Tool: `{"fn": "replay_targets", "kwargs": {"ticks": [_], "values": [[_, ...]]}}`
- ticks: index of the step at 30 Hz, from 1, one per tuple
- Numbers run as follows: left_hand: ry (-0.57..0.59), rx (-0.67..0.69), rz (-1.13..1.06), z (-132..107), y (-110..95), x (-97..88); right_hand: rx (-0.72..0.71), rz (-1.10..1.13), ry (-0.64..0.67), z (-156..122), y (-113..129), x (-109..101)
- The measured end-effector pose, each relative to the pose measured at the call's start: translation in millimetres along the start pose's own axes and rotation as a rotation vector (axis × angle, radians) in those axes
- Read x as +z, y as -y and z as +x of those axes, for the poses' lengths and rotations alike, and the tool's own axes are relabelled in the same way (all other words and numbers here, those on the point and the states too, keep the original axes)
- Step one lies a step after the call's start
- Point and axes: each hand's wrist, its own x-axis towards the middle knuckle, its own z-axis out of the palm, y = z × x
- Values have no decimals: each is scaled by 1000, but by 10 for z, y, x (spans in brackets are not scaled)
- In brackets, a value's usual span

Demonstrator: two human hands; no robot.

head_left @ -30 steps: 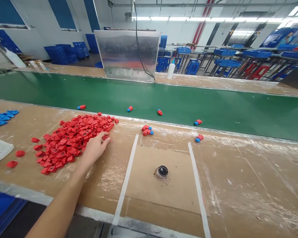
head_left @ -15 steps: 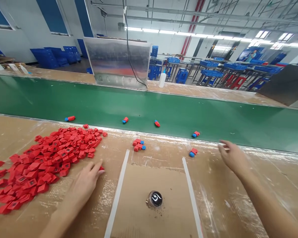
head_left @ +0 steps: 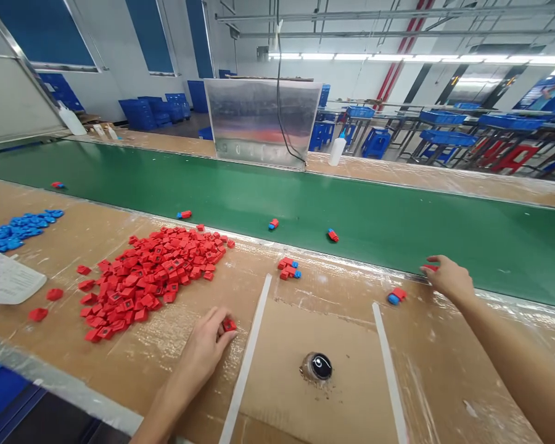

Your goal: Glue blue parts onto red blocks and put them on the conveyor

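Observation:
My left hand [head_left: 207,342] rests on the table, left of the pale tape strip, its thumb and fingers closed on a small red plastic piece [head_left: 230,325]. At the near edge of the green belt, my right hand [head_left: 451,280] pinches another red plastic piece [head_left: 429,267], mostly hidden by the fingers. A red-and-blue assembled piece [head_left: 396,296] lies on the table left of that hand. Left of my left hand spreads a large heap of red pieces [head_left: 152,271]. A round pot with a dark glossy top [head_left: 321,366] stands on the cardboard [head_left: 282,394] between the hands.
Several red-and-blue pieces [head_left: 274,224] lie along the green belt [head_left: 388,213]. A small cluster of red-and-blue pieces [head_left: 289,269] sits above the cardboard. Blue pieces [head_left: 21,229] and a paper sheet [head_left: 7,277] are far left. Beyond the belt stand a metal panel [head_left: 259,120] and a white bottle [head_left: 337,150].
The view has swung left, bringing the blue pieces and paper in. My left hand has drawn a red piece from the heap toward the tape. My right hand has closed on a piece at the belt.

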Motion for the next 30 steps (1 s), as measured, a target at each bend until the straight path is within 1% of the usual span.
{"fn": "replay_targets", "kwargs": {"ticks": [2, 4, 7, 10, 13, 14, 16, 19, 21, 24, 27, 30], "values": [[-10, 19, -49, -48, -7, 20, 75, 15, 53, -163, 74, -135], [-22, 43, -100, -93, -22, 44, 89, 70, 132, -412, 196, -258], [-3, 61, -198, -163, -86, 88, 39, 237, 290, -937, 475, -424], [36, 50, -351, -246, -207, 147, -5, 478, 432, -1536, 844, -563], [80, 19, -484, -352, -362, 224, -4, 594, 533, -2044, 1198, -634], [99, 18, -511, -390, -413, 255, -2, 604, 553, -2174, 1293, -636], [133, 34, -546, -461, -504, 331, -30, 594, 552, -2367, 1441, -610], [170, 52, -586, -545, -595, 476, -145, 538, 493, -2510, 1586, -521], [181, 33, -612, -587, -628, 579, -220, 488, 453, -2532, 1660, -452], [171, 10, -629, -640, -651, 700, -292, 413, 426, -2510, 1755, -356], [173, 3, -671, -687, -666, 756, -331, 349, 404, -2484, 1829, -280], [195, -4, -724, -715, -680, 768, -389, 278, 331, -2491, 1880, -229]]}}
